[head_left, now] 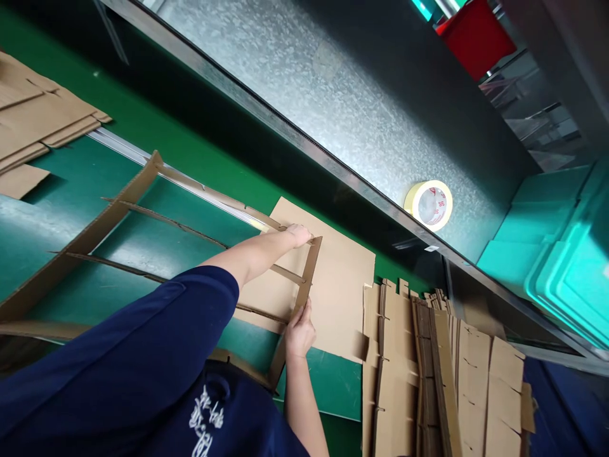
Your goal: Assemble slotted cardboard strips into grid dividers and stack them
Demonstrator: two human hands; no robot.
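A lattice of slotted cardboard strips stands on edge on the green table (323,381). Its short cross strip (309,270) at the right end meets several long strips. My left hand (299,235) is closed at the far corner, where the far long strip (223,198) joins the cross strip; its fingertips are partly hidden. Lower down, my right hand (301,331) pinches the same cross strip, thumb and fingers on either side. Another cross strip (102,219) crosses the long strips at the left. Under the right end lies a flat cardboard sheet (342,285).
Several slotted cardboard strips (435,374) stand stacked at the lower right. Flat cardboard pieces (42,114) lie at the far left. A roll of yellowish tape (413,202) rests on the metal shelf (304,82), beside teal bins (542,228). A red bin (476,38) is beyond.
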